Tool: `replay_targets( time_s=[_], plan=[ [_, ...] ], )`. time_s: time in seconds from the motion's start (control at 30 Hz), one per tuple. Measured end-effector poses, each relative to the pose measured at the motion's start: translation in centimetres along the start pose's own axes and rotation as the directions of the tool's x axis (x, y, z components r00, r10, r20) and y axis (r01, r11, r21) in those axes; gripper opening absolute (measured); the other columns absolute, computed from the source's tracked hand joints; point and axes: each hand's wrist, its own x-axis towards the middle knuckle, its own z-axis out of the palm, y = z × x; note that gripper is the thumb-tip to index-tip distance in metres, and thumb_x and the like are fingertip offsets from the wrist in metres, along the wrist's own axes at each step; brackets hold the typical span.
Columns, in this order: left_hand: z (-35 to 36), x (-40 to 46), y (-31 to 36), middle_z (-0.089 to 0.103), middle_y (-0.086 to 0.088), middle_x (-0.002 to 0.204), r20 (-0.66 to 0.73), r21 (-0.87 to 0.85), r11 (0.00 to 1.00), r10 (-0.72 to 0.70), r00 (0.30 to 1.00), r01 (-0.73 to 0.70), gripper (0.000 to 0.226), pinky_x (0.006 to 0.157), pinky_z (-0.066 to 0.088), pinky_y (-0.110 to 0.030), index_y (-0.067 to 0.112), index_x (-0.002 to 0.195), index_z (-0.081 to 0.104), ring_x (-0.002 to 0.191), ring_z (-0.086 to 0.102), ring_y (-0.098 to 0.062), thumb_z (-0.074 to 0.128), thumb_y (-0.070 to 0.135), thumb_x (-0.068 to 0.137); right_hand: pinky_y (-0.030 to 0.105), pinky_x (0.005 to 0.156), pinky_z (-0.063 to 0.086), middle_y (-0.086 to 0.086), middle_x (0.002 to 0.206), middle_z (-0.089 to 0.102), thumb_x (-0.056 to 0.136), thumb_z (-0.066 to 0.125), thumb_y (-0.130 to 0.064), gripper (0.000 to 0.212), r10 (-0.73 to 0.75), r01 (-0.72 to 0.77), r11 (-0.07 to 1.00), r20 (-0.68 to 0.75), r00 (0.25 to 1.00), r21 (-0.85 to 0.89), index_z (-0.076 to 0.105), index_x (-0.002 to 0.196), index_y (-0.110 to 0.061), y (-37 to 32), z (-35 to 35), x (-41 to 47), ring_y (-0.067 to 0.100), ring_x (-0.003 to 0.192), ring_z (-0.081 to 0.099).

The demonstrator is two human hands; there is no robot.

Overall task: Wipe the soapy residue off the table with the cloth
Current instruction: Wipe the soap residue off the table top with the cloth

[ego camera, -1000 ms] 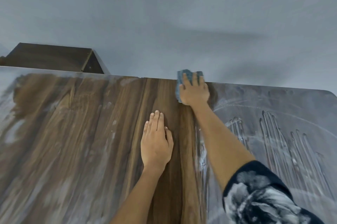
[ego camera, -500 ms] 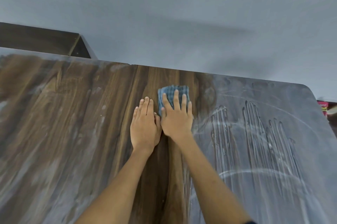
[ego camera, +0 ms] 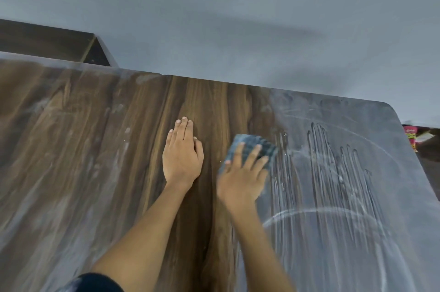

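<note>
- Right hand (ego camera: 241,178) pressed flat on the blue checked cloth (ego camera: 252,149), fingers spread and straight over it, palm on its near edge.
- Cloth lying on the table (ego camera: 71,149) right of centre, at the border between clean wood and the soapy residue (ego camera: 333,172); blurred, so folds not readable.
- Left hand (ego camera: 182,156) laid flat on bare wood just left of the cloth, fingers straight and close together, holding nothing, apart from the right hand.
- Residue covering the right part of the table as a whitish film with finger streaks and curved arcs; fainter smears on the far left part.
- Dark wooden furniture (ego camera: 47,41) beyond the far left edge, against a grey wall (ego camera: 238,18).
- Pink packet (ego camera: 410,134) past the right edge.
</note>
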Motion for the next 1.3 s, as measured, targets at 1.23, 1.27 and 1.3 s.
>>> replay_targets(
  time_s=[1.23,1.27,1.3],
  plan=[
    [-2.1,-9.7,-1.4,0.031,-0.003,0.15,0.082,0.006,0.998,0.061,0.995,-0.062,0.043,0.116,0.012,-0.028,0.009,0.141,0.035,0.141,0.021,-0.014,0.031,0.019,0.099,0.051,0.115,0.0,0.003,0.156,-0.021,0.102,0.011,-0.038,0.052,-0.298,0.301,0.951,0.039,0.954,-0.076,-0.013,0.149,-0.033,3.8,2.1,-6.2,0.03,0.144,-0.015],
    [-2.2,-10.0,-1.4,0.03,-0.003,0.151,0.088,0.007,0.998,0.066,0.994,-0.067,0.043,0.116,0.011,-0.027,0.01,0.142,0.034,0.142,0.02,-0.014,0.03,0.019,0.1,0.053,0.114,-0.001,0.001,0.156,-0.021,0.102,0.011,-0.039,0.052,-0.318,0.322,0.942,0.049,0.947,-0.099,-0.013,0.148,-0.035,3.9,1.8,-5.3,0.028,0.144,-0.015],
    [-2.3,-10.5,-1.5,0.029,-0.002,0.151,0.097,0.005,0.997,0.074,0.993,-0.075,0.043,0.116,0.01,-0.027,0.011,0.142,0.033,0.142,0.018,-0.014,0.029,0.02,0.1,0.055,0.113,-0.002,0.0,0.156,-0.021,0.102,0.011,-0.04,0.052,-0.305,0.31,0.944,0.063,0.95,-0.113,-0.013,0.148,-0.036,4.3,1.3,-4.3,0.028,0.145,-0.014]
  ],
)
